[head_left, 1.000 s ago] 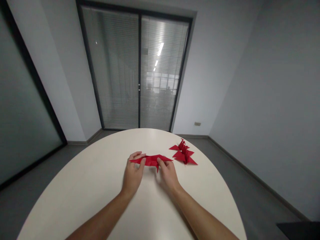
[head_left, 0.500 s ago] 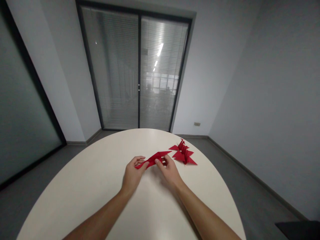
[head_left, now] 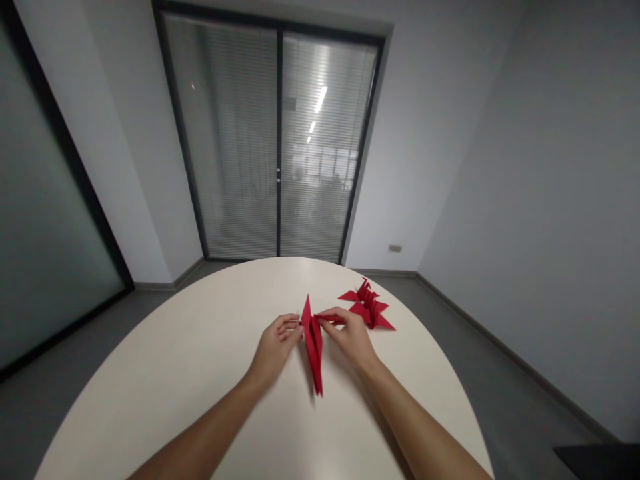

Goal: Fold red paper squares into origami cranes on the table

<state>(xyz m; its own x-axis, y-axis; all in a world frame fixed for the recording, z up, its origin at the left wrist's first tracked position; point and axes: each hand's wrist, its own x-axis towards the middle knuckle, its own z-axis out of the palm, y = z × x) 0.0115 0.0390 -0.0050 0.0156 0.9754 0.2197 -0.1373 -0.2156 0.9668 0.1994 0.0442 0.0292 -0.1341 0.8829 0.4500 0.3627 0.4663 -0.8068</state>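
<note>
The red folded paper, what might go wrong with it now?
The left grip and right grip seem to pinch opposite sides of the red folded paper, so pulling too hard might tear it. The right grip also looks close to the red paper figures, so it might bump them.

Lone head-worn view — forward, downward over the table, toward blinds

No text, label, brand, number or sign can be read here.
</note>
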